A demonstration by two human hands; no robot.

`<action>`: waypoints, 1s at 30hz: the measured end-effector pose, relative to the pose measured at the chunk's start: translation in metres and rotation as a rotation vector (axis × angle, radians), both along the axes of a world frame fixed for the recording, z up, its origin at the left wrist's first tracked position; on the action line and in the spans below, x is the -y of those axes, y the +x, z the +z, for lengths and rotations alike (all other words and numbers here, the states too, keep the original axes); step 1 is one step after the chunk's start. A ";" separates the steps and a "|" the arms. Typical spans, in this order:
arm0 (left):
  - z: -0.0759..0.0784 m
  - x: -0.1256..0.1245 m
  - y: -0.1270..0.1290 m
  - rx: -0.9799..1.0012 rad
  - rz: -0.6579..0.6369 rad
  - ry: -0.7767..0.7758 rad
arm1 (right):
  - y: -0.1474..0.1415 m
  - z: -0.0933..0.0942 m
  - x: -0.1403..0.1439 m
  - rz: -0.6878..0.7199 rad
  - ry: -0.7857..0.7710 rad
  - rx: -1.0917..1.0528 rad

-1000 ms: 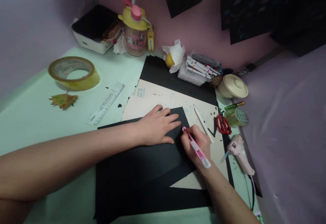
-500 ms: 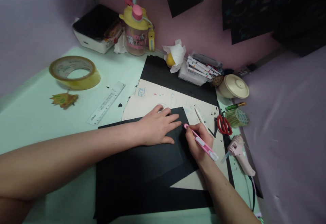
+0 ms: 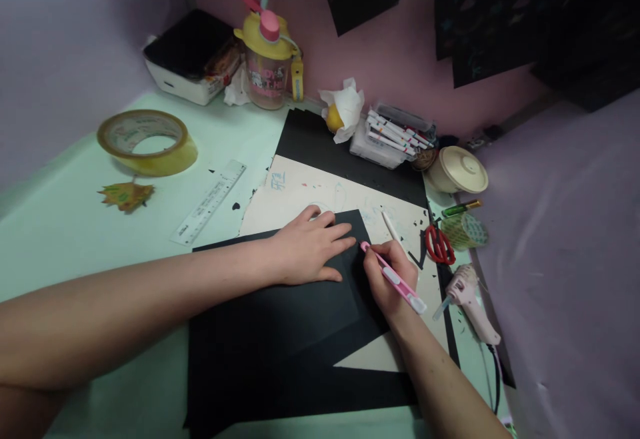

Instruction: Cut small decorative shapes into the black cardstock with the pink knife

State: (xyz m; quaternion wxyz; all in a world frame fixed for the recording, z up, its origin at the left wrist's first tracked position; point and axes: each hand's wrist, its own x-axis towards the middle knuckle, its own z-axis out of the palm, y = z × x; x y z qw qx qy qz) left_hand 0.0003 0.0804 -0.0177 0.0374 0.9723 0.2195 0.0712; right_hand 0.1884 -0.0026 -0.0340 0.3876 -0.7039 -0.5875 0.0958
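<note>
Black paper [image 3: 280,322] lies on the table, partly over a white sheet [image 3: 300,186] with faint blue drawings. Flat on the paper rests my left hand [image 3: 315,247], its fingers spread toward the right. My right hand [image 3: 393,276] grips a pink craft knife [image 3: 395,280], its tip down on the black paper close to my left fingertips. The blade itself is too small to make out. A white pen [image 3: 393,227] lies just beyond my right hand, beside small black paper scraps.
At the right are red-handled scissors [image 3: 440,246], a green tape roll [image 3: 465,231] and a pink glue gun [image 3: 473,302]. A clear ruler [image 3: 209,202], a leaf [image 3: 127,196] and a wide tape roll [image 3: 150,142] lie left. Behind stand a drink bottle [image 3: 269,72] and a marker box [image 3: 395,136].
The back end of the craft knife has shifted very slightly left with my right hand. My left hand stays where it was.
</note>
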 end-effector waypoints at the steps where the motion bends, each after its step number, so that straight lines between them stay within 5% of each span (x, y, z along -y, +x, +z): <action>1: 0.000 0.000 0.000 0.000 -0.001 0.001 | 0.000 0.000 0.000 0.000 -0.002 0.000; 30: 0.001 -0.001 0.000 -0.021 -0.009 0.011 | 0.001 0.004 0.002 0.084 -0.033 -0.043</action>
